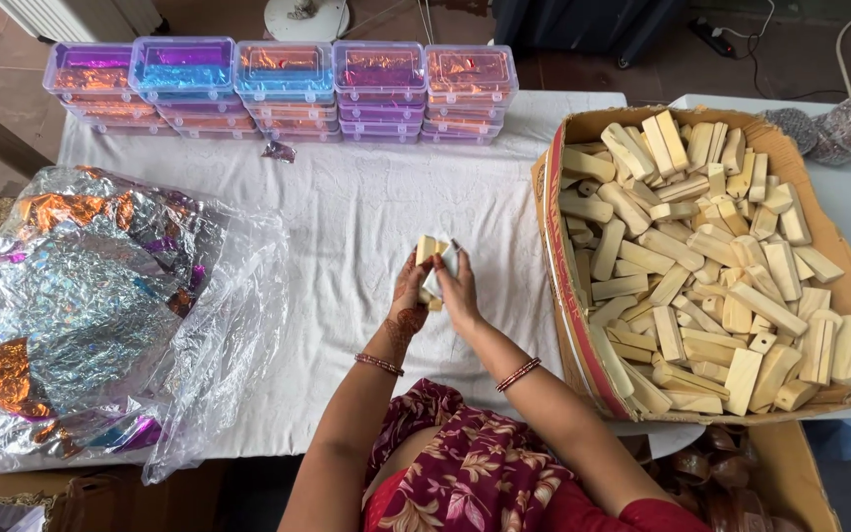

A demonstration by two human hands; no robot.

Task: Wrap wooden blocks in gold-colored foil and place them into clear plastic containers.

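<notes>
Open white cloth lies toward twelve o'clock; a cardboard box blocks three, foil bag nine, stacked plastic cases far twelve.

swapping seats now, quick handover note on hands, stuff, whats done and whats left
Left hand and right hand: together over the white cloth, both holding a pale wooden block with a light wrap against it.
Blocks: carton on the right, heaped with loose blocks.
Foil: bag of shiny sheets on the left.
Done: stacked clear boxes with foil inside, along the far edge.
Left: the heap in the carton.
</notes>
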